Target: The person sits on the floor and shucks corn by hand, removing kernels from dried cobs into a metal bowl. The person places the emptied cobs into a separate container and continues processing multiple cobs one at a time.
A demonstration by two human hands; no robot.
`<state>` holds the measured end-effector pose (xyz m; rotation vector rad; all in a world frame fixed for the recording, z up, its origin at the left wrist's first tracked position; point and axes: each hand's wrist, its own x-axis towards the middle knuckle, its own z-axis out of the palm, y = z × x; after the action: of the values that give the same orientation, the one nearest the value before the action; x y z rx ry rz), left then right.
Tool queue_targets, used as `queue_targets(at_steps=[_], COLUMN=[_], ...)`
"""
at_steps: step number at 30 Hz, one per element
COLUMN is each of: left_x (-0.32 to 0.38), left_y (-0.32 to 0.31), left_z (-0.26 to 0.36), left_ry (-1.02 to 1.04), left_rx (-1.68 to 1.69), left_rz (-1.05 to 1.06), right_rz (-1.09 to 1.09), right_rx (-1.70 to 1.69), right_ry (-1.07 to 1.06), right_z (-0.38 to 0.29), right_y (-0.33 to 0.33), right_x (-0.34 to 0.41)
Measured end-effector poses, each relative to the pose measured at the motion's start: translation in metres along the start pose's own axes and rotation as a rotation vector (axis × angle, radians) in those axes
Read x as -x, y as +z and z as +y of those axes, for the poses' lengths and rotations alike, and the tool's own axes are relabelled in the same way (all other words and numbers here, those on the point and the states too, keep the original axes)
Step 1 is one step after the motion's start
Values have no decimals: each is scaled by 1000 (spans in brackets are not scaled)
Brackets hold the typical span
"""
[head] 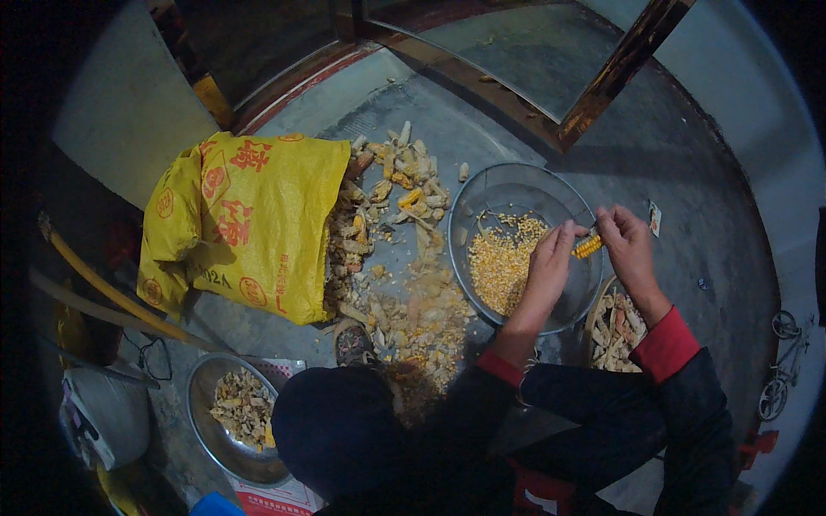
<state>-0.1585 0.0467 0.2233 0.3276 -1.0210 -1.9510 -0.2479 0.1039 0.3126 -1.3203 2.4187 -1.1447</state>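
Both hands are over the right part of a round metal-rimmed sieve [457, 284] on the floor. A small yellow corn cob [587, 246] is between them, part of its kernels showing. My right hand [623, 238] has its fingers closed on the cob's upper end. My left hand [554, 255] reaches in from the left, thumb and fingers near the cob's top; its exact grip is hidden. Loose corn kernels [500, 271] lie in the sieve, mostly on its left side.
A yellow woven sack [271, 219] lies at the left, spilling corn cobs [355, 245]. Husks and cobs [419, 309] cover the floor beside the sieve. A metal basin [197, 413] holds cob pieces at lower left. A container of stripped cobs [616, 329] stands right. Above is a wood-framed glass door [561, 122].
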Motion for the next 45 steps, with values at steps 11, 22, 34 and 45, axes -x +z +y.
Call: queue_targets(at_steps=[11, 22, 34, 45], left_x=[6, 13, 17, 11], left_y=[5, 19, 26, 21], left_z=[19, 45, 41, 39], left_ry=[-272, -448, 20, -199], left_rx=[-83, 262, -412, -174], left_rz=[-67, 19, 72, 121], right_rz=[-166, -31, -92, -61], right_rx=[-315, 75, -122, -24], right_ry=[252, -202, -20, -94], right_z=[-6, -28, -26, -43], right_y=[2, 6, 3, 3], right_x=[4, 10, 7, 14])
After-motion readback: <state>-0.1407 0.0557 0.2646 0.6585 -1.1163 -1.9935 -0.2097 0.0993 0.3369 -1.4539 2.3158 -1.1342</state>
